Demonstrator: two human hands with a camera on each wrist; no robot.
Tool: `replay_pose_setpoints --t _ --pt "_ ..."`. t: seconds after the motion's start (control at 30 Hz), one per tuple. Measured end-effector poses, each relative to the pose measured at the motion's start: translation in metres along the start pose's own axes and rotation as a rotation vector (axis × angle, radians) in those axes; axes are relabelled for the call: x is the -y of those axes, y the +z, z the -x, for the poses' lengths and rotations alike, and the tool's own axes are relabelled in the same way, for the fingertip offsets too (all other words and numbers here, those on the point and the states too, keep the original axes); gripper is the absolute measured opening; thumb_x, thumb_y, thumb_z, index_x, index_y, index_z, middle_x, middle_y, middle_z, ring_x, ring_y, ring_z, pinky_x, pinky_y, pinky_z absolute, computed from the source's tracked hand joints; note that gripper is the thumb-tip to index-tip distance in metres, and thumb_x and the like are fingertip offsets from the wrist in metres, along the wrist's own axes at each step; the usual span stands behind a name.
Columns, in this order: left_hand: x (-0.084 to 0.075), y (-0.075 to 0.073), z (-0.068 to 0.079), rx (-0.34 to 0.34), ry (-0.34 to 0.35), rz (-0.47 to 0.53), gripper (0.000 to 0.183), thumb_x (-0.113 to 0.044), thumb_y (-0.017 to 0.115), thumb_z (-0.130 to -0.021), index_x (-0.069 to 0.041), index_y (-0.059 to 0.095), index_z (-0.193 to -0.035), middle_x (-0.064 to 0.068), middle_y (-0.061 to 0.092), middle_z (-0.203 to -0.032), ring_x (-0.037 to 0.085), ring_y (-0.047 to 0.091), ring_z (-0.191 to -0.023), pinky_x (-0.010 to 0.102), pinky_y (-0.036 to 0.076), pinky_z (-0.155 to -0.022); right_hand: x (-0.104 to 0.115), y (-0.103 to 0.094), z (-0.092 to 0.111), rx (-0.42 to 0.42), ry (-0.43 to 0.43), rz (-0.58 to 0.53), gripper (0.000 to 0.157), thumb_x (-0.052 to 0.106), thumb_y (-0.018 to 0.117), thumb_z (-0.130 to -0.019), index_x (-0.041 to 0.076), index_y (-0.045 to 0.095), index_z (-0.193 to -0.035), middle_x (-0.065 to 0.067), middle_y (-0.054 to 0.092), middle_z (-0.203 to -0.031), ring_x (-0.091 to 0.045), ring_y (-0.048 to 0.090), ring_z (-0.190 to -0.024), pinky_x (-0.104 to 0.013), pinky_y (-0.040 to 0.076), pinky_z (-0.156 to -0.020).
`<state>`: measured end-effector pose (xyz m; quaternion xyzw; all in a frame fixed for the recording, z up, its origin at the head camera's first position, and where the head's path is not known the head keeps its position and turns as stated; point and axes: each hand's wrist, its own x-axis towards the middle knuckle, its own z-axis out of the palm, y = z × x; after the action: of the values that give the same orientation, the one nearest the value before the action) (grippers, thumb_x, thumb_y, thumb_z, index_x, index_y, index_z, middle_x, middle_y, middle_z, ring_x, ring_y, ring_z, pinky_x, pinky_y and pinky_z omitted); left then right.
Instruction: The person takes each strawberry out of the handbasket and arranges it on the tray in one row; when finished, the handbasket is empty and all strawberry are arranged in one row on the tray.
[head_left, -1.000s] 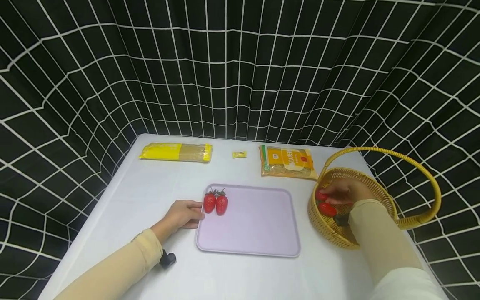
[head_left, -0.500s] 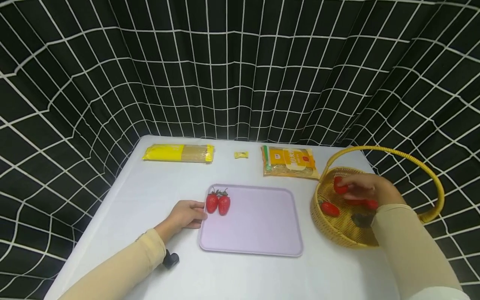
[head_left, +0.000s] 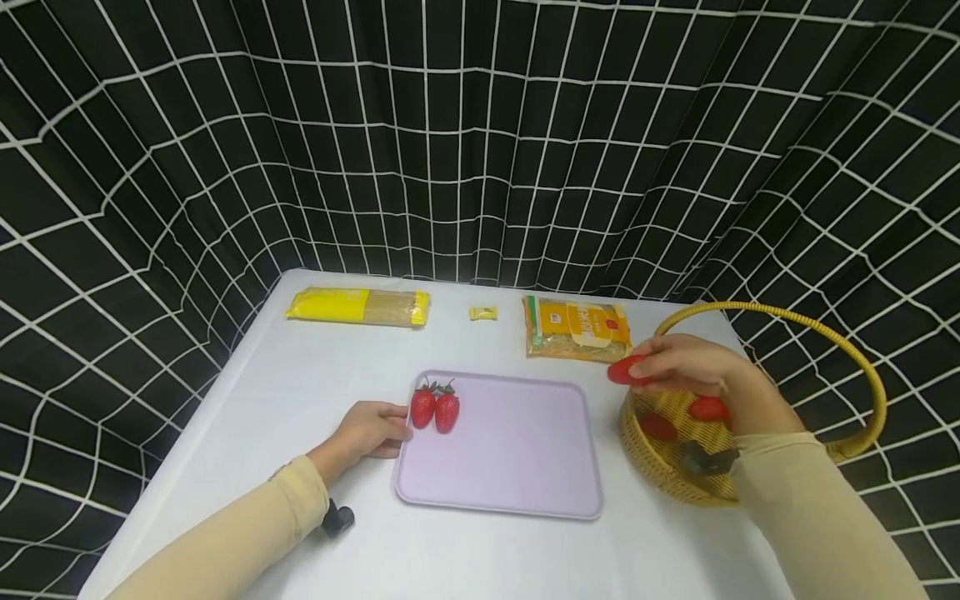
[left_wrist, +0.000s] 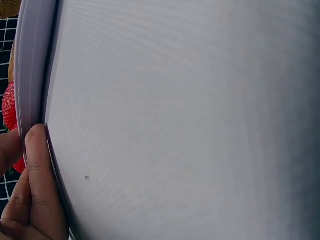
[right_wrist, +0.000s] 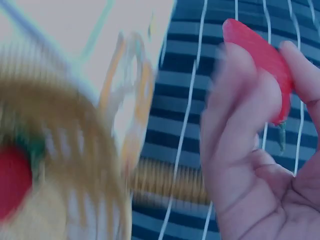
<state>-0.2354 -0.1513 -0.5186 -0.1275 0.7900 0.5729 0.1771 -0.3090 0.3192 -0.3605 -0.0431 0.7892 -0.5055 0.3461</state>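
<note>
My right hand (head_left: 686, 362) pinches a red strawberry (head_left: 628, 371) between thumb and fingers, above the far left rim of the wicker basket (head_left: 652, 467). In the right wrist view that strawberry (right_wrist: 262, 60) shows a thin green stem at its lower end. More strawberries (head_left: 708, 408) lie inside the basket, partly hidden by the arm. My left hand (head_left: 371, 429) holds the left edge of the lilac tray (head_left: 510, 450); the left wrist view has the thumb and fingers (left_wrist: 40, 165) on either side of its rim. Two strawberries (head_left: 446, 412) lie side by side in the tray's far left corner.
Along the back of the white table (head_left: 465, 558) lie a long yellow packet (head_left: 356, 307), a tiny yellow wrapped piece (head_left: 483, 313) and an orange bag (head_left: 577, 329). The basket's tall handle (head_left: 847, 342) arches up on the right. Dark gridded curtains (head_left: 450, 150) surround the table.
My right hand has lifted a strawberry up out of the basket and moved it left to above the rim. The left hand and the tray have stayed in place.
</note>
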Motion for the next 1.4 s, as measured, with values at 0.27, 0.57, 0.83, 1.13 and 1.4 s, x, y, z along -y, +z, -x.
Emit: replay_pose_setpoints --t 0.27,0.57,0.83,1.13,1.4 --pt "0.000 0.004 0.002 0.013 0.000 0.012 0.052 -0.003 0.077 -0.079 0.001 0.061 -0.129 0.009 0.070 -0.099 0.021 0.071 -0.076 0.033 0.062 -0.064 0.016 0.085 -0.060 0.027 0.023 -0.028 0.056 0.016 0.072 -0.089 -0.004 0.048 -0.134 -0.020 0.054 -0.122 -0.030 0.056 -0.108 -0.042 0.052 -0.097" --pt "-0.003 -0.003 0.001 0.003 0.009 0.004 0.052 -0.003 0.076 -0.080 0.001 0.061 -0.129 0.010 0.070 -0.099 0.021 0.071 -0.076 0.032 0.062 -0.064 0.028 0.174 -0.127 -0.132 0.065 0.162 0.034 0.019 0.081 -0.082 -0.002 0.067 -0.105 -0.010 0.067 -0.095 -0.023 0.064 -0.085 -0.033 0.059 -0.083" --pt "-0.002 -0.001 0.002 -0.006 0.011 0.017 0.050 -0.001 0.076 -0.080 0.001 0.061 -0.128 0.009 0.070 -0.099 0.020 0.070 -0.077 0.033 0.062 -0.065 0.021 0.200 -0.144 -0.220 0.072 0.367 0.024 0.022 0.080 -0.082 0.004 0.071 -0.096 -0.005 0.066 -0.083 -0.020 0.059 -0.078 -0.030 0.053 -0.072" --pt "-0.006 -0.003 0.001 0.005 0.024 0.024 0.050 -0.001 0.076 -0.080 0.001 0.062 -0.128 0.009 0.070 -0.099 0.021 0.071 -0.078 0.033 0.062 -0.066 0.027 0.206 -0.148 -0.229 0.113 0.339 0.019 0.017 0.080 -0.083 0.004 0.070 -0.092 -0.008 0.068 -0.079 -0.020 0.064 -0.070 -0.031 0.057 -0.070" --pt "-0.005 -0.002 0.003 -0.004 0.008 0.035 0.050 0.000 0.076 -0.080 0.002 0.061 -0.128 0.010 0.070 -0.099 0.021 0.071 -0.078 0.033 0.062 -0.065 0.021 0.193 -0.140 -0.194 0.064 0.356 0.038 0.026 0.080 -0.082 0.003 0.069 -0.110 -0.006 0.067 -0.087 -0.020 0.061 -0.078 -0.031 0.055 -0.076"
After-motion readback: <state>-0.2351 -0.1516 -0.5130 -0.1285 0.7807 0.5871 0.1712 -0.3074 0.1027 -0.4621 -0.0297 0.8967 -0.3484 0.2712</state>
